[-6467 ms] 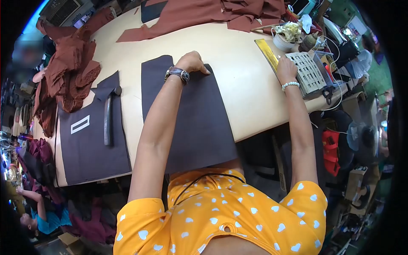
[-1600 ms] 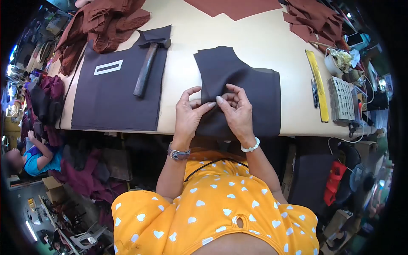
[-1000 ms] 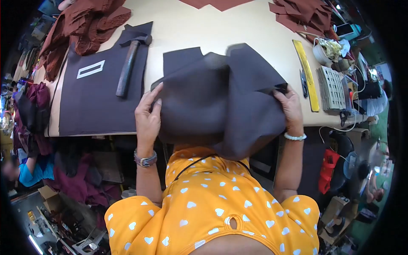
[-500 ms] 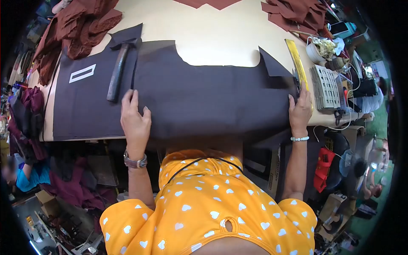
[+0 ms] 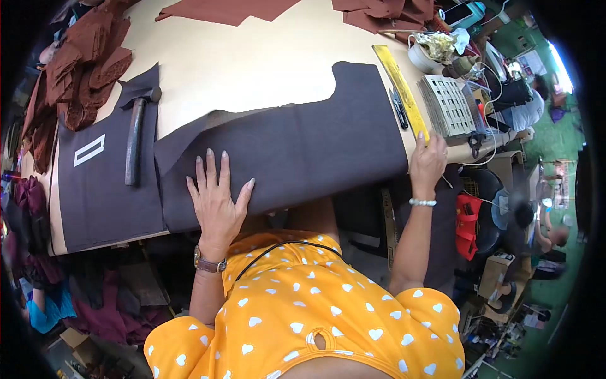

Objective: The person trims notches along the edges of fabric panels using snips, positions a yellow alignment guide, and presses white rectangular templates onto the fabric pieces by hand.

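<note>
A dark panel of fabric [image 5: 297, 142] lies over the front of the worktable, its left upper part folded back. My left hand [image 5: 218, 205] rests palm down on it, fingers spread. At the lower end of a yellow ruler [image 5: 399, 85], the bent fingers of my right hand [image 5: 429, 161] close on the tip. Thread snips [image 5: 399, 108] lie between ruler and fabric. Left of my left hand, a hammer [image 5: 134, 139] weighs down a second dark piece [image 5: 110, 196], which bears a white rectangular frame [image 5: 89, 150].
Rust-coloured fabric heaps [image 5: 82, 69] lie at the back left and back right. To the right of the ruler stand a slotted pale block [image 5: 449, 104] and a white pot [image 5: 426, 57]. A cable [image 5: 486, 158] hangs by the table edge. People sit at the far right.
My view has turned rightward. The large fabric panel now lies differently, with its left part folded over. My left hand has flattened onto it; my right hand is now apart from the fabric.
</note>
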`<action>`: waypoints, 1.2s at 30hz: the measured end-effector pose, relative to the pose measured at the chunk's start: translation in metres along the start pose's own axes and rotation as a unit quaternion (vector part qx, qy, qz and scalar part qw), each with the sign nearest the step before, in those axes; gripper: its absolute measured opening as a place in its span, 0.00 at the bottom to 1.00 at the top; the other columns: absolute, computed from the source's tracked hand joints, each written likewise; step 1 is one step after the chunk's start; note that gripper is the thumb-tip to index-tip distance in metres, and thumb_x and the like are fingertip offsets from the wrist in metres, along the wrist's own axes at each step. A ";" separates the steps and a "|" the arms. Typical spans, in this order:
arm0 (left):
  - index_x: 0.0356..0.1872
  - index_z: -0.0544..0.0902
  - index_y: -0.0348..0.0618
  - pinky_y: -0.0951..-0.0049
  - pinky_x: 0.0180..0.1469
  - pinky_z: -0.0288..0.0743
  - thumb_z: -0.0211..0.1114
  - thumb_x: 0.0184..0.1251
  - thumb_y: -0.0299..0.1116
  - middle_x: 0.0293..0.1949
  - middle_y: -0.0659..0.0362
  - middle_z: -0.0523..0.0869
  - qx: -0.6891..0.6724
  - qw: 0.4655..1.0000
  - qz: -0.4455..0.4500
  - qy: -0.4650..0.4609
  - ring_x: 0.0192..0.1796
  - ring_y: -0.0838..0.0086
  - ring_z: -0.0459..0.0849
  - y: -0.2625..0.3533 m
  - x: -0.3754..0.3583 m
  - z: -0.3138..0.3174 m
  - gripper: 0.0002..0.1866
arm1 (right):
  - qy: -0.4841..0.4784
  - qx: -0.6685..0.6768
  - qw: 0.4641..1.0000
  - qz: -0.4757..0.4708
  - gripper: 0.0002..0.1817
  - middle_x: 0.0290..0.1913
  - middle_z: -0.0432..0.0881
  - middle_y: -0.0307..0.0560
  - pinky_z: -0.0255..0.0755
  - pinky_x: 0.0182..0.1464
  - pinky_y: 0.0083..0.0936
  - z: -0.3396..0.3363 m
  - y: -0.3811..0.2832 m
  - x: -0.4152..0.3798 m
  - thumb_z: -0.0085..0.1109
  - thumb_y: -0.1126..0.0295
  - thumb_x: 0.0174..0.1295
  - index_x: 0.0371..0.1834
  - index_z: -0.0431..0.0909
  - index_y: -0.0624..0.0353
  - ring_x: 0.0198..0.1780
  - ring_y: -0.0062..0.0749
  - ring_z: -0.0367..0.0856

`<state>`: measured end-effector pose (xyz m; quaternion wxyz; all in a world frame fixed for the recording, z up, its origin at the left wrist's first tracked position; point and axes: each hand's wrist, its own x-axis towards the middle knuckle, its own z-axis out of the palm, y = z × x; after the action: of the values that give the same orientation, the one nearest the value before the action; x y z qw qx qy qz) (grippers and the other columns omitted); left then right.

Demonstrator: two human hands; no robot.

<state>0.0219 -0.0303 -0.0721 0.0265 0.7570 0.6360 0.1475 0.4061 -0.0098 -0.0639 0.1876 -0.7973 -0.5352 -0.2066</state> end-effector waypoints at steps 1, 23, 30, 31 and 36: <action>0.66 0.62 0.45 0.43 0.66 0.44 0.56 0.63 0.49 0.68 0.48 0.57 -0.003 1.000 0.000 0.004 0.70 0.52 0.52 0.001 0.000 -0.001 0.33 | -0.021 -0.038 0.999 0.025 0.22 0.44 0.76 0.60 0.66 0.52 0.41 0.007 0.012 0.004 0.54 0.58 0.61 0.46 0.75 0.69 0.46 0.52 0.74; 0.62 0.65 0.37 0.55 0.62 0.56 0.64 0.55 0.47 0.62 0.45 0.67 -0.038 0.996 -0.031 0.072 0.64 0.53 0.64 0.001 -0.005 -0.009 0.36 | 0.047 0.716 0.682 0.143 0.13 0.42 0.78 0.43 0.74 0.32 0.13 -0.064 -0.093 0.030 0.54 0.76 0.62 0.50 0.74 0.64 0.32 0.20 0.79; 0.52 0.74 0.32 0.59 0.58 0.61 0.67 0.53 0.44 0.54 0.47 0.76 0.009 0.995 -0.040 0.086 0.56 0.56 0.71 -0.014 -0.014 -0.022 0.30 | -0.055 0.296 0.953 -0.045 0.20 0.46 0.77 0.54 0.68 0.52 0.31 0.013 -0.118 -0.013 0.58 0.71 0.58 0.53 0.69 0.67 0.49 0.40 0.76; 0.50 0.76 0.32 0.60 0.57 0.62 0.67 0.53 0.45 0.51 0.47 0.77 0.013 0.995 -0.042 0.086 0.56 0.57 0.72 -0.014 -0.015 -0.026 0.29 | -0.044 0.315 0.948 -0.030 0.22 0.47 0.76 0.58 0.67 0.53 0.34 0.013 -0.117 -0.015 0.60 0.70 0.57 0.53 0.69 0.67 0.48 0.45 0.76; 0.51 0.75 0.33 0.59 0.58 0.61 0.67 0.54 0.43 0.51 0.47 0.77 -0.005 0.995 -0.035 0.094 0.55 0.57 0.72 -0.015 -0.011 -0.028 0.28 | -0.067 0.312 0.947 0.037 0.18 0.39 0.80 0.52 0.69 0.49 0.35 -0.001 -0.112 -0.024 0.55 0.71 0.60 0.53 0.70 0.66 0.45 0.42 0.77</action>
<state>-0.0011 -0.0427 -0.0508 -0.0249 0.7171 0.6608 0.2202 0.2934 0.0116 -0.0669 0.3986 -0.7300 -0.5543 0.0320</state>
